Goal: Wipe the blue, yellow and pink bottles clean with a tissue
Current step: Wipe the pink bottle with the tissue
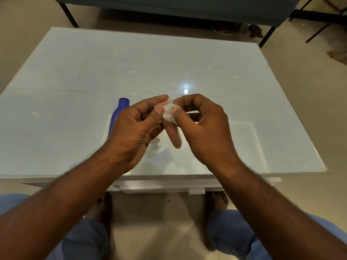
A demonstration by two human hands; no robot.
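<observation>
Both hands raised together above the near middle of the glass-topped surface. Left hand and right hand meet at a small crumpled white tissue; the grip of each is clamped on it, thumb and curled fingers pinching the wad from either side, left thumb tip and right thumb tip nearly touching across it. One finger hangs down below the tissue, pointing toward the near edge of the surface. Blue bottle just left of and beyond the grip, its body largely hidden behind the left hand, neck and open mouth showing above the knuckles; whether it stands or lies cannot be told. Yellow and pink bottles do not show from this angle. Beneath the grip the surface shows a paler rectangular patch. Nearer than the grip: blue trousers and bare feet on the tiled floor. Well beyond, a dark sofa on black legs.
</observation>
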